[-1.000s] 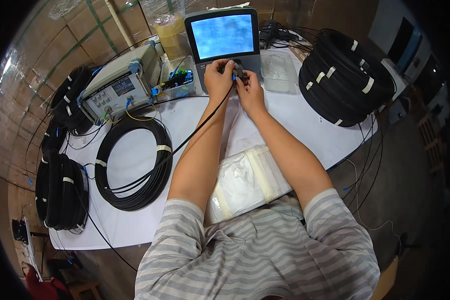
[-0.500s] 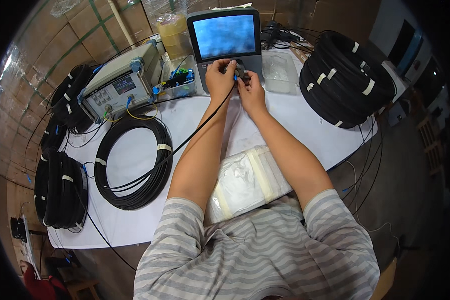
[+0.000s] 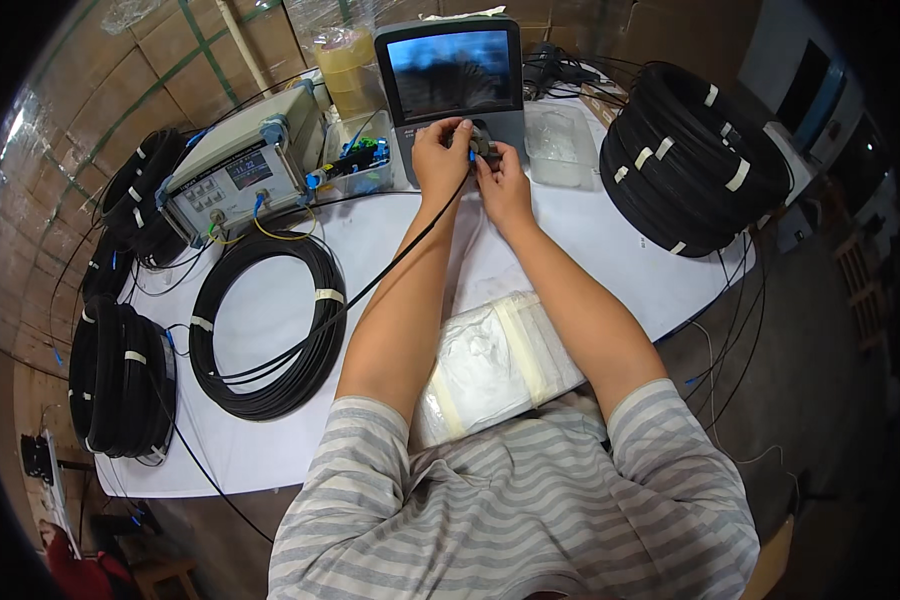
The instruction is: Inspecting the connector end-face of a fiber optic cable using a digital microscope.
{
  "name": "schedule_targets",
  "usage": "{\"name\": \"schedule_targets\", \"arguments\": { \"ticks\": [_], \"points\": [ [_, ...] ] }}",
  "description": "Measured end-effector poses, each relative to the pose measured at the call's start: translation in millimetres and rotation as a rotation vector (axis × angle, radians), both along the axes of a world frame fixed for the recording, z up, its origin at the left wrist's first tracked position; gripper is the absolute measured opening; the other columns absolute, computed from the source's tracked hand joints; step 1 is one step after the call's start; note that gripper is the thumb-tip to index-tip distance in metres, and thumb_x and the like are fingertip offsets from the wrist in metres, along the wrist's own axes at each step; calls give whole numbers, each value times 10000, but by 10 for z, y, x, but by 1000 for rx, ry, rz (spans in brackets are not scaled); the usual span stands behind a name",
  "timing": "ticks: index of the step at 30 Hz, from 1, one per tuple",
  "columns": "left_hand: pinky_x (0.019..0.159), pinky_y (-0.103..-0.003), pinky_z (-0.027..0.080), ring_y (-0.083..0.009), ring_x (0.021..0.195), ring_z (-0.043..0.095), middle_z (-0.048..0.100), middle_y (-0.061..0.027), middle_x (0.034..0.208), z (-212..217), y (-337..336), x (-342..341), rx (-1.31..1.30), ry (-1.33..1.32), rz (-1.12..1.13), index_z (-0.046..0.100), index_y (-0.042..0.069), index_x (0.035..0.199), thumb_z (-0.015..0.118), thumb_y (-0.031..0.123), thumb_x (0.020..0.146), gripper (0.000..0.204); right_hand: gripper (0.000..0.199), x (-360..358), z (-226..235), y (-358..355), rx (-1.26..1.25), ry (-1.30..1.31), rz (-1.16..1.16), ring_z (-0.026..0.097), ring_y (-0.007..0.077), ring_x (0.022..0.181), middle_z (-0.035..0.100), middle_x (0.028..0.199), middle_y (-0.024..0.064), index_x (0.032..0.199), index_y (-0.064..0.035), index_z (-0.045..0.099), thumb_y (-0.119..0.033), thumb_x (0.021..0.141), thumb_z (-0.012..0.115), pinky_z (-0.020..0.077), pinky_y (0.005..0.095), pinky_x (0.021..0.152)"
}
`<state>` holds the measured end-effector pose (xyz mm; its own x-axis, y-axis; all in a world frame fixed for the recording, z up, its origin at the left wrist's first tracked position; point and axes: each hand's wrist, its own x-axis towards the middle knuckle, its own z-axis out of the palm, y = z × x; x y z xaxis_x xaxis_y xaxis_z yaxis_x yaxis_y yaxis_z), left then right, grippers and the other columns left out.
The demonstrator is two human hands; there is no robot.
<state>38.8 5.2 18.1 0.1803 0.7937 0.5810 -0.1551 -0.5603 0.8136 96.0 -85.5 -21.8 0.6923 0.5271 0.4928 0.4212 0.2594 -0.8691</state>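
Both of my hands meet at the base of a grey screen device [image 3: 455,75] at the far side of the white table [image 3: 270,440]. My left hand [image 3: 440,155] pinches the end of a thin black cable [image 3: 370,285] that runs back to a black cable coil [image 3: 270,325]. My right hand [image 3: 500,180] grips a small dark connector part [image 3: 482,146] at the device's front. The two hands touch each other there. What the fingertips hold is mostly hidden.
A grey test instrument [image 3: 240,180] with a yellow lead stands at the back left. A big stack of black cable coils [image 3: 695,155] lies at the right, more coils [image 3: 120,375] at the left edge. A taped white plastic bag [image 3: 495,360] lies between my forearms.
The device's screen has gone from bright blue to dark. My hands stay at the same spot with only slight finger movement.
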Motion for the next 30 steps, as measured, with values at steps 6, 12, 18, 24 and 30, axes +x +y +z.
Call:
{"name": "schedule_targets", "arguments": {
  "ticks": [6, 12, 18, 24, 30],
  "points": [
    [770, -341, 517, -240, 843, 655, 675, -108, 890, -12, 46, -8, -35, 10, -31, 749, 50, 899, 761, 280, 865, 233, 351, -23, 19, -2, 7, -14, -8, 656, 159, 660, 702, 835, 97, 1218, -26, 540, -200, 950, 687, 519, 305, 635],
    [716, -252, 517, -123, 792, 655, 670, -77, 930, -13, 58, -13, 38, 35, -23, 725, -35, 989, 729, 189, 921, 234, 355, -15, 13, 7, 8, -6, -9, 656, 157, 653, 706, 837, 101, 1215, -24, 539, -196, 946, 695, 520, 306, 623],
    [726, -256, 517, -125, 788, 653, 668, -81, 928, 25, 4, -35, 18, 73, 10, 729, -30, 998, 739, 217, 915, 261, 362, -5, 5, -1, 0, -14, -22, 658, 160, 656, 708, 845, 104, 1215, -25, 540, -203, 943, 700, 523, 308, 627],
    [719, -260, 515, -126, 781, 647, 687, -65, 863, 18, 28, -34, 61, 58, 12, 725, -17, 979, 747, 210, 907, 240, 369, -8, -3, 16, 0, -14, -16, 662, 167, 669, 708, 851, 110, 1218, -28, 541, -215, 942, 699, 525, 312, 643],
    [732, -270, 521, -135, 797, 656, 665, -85, 931, 36, 0, -60, 41, 105, 17, 743, -5, 997, 732, 232, 920, 250, 358, -14, 10, 1, -7, -1, -16, 663, 170, 673, 710, 859, 107, 1213, -32, 546, -214, 944, 696, 527, 312, 646]
  ]
}}
